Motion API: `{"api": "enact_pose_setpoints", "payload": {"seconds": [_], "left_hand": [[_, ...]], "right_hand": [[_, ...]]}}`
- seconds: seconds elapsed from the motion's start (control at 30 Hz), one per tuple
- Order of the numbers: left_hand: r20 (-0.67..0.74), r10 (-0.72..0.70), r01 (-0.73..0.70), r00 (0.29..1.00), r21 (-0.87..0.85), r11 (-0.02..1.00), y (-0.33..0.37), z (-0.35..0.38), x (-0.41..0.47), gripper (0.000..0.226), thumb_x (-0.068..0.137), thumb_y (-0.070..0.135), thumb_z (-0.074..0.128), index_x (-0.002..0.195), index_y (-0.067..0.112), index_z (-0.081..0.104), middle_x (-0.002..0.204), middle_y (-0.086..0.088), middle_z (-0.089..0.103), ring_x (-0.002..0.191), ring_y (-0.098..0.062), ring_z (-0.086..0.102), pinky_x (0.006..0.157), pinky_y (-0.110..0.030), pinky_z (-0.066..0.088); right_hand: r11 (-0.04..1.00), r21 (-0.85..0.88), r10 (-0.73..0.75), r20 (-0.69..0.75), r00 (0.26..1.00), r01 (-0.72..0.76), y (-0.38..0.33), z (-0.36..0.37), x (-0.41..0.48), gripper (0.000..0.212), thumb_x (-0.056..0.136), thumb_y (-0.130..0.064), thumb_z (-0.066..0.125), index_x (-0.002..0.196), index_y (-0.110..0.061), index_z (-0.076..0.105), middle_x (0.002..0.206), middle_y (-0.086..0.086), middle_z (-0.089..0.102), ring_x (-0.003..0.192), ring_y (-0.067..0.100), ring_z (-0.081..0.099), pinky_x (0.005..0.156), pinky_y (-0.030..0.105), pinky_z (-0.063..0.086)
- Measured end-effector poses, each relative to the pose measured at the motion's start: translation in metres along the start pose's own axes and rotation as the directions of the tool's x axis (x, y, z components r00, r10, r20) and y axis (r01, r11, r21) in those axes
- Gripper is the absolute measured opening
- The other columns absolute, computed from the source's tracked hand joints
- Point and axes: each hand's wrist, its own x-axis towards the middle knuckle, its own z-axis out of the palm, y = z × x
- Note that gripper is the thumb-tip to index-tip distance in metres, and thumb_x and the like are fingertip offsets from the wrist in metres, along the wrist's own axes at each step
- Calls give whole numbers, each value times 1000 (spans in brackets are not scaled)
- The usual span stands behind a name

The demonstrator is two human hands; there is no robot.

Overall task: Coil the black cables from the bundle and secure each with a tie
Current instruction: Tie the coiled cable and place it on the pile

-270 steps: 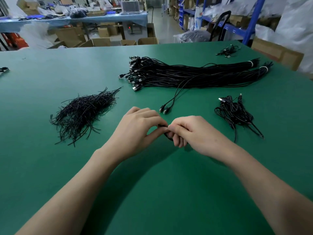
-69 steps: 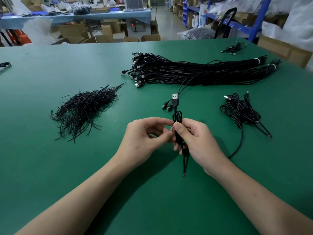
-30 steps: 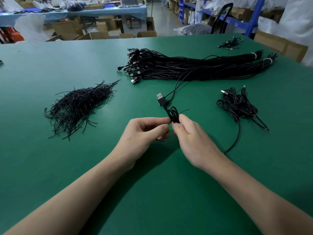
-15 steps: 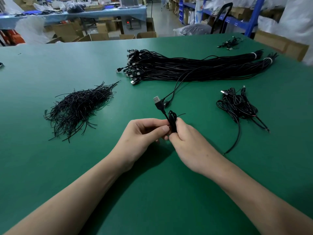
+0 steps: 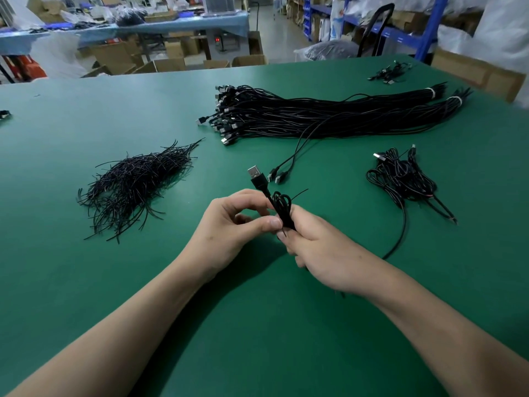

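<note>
- Hands meet over the green table [image 5: 86, 282] at a coiled cable [image 5: 282, 210], held upright, its USB plug [image 5: 255, 175] poking up and left.
- Fingers of the right hand [image 5: 326, 253] curl round the coil's lower part — clamped on it.
- Thumb and forefinger of the left hand [image 5: 229, 227] pinch the coil's middle; the end of a thin tie [image 5: 299, 193] juts out rightward just above.
- Farther back lies the bundle [image 5: 329, 117] of black cables, 2 plugs trailing from it toward the hands.
- Well to the left lies the pile of ties [image 5: 134, 184]; the finished coils [image 5: 400, 179] lie to the right.
</note>
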Motion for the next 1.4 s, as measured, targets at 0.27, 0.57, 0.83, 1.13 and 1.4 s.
{"api": "enact_pose_setpoints", "payload": {"seconds": [0.27,0.57,0.83,1.13,1.4], "left_hand": [[-61,33,-25,998,117,993,-2,3,-1,18,76,36,80,88,23,78,95,-3,73,82,-11,62,72,-55,41],[-183,-73,82,980,44,996,3,22,-7,6,84,24,81,82,21,76,92,-2,73,78,-11,64,70,-24,47],[-218,-98,118,971,83,990,4,24,-8,16,89,29,78,78,17,73,76,-1,69,71,-13,60,70,-20,47],[-274,-38,101,961,217,971,3,21,-5,26,87,33,74,68,17,68,78,1,74,79,-21,69,77,-37,52],[-313,-83,101,946,41,994,6,16,-2,33,95,23,71,72,0,63,56,9,48,54,-7,38,51,-15,30]], "right_hand": [[1000,-19,9,17,1000,-9,0,2,0,9,106,-26,42,108,-26,51,64,-17,45,48,0,37,50,20,32],[990,-141,12,-60,998,-21,-4,0,-1,17,107,-21,38,117,-20,52,92,-13,60,75,-12,56,64,13,44],[987,-152,50,-59,997,-59,-10,0,-1,21,105,-19,36,117,-19,54,113,0,65,99,16,61,89,42,51],[977,168,131,21,991,-133,-4,-3,4,22,102,-17,40,111,-2,54,72,-2,42,66,16,38,62,34,35],[916,385,74,106,992,-110,0,-4,3,30,108,-32,41,107,-12,64,70,-6,56,56,7,42,52,18,35]]}}
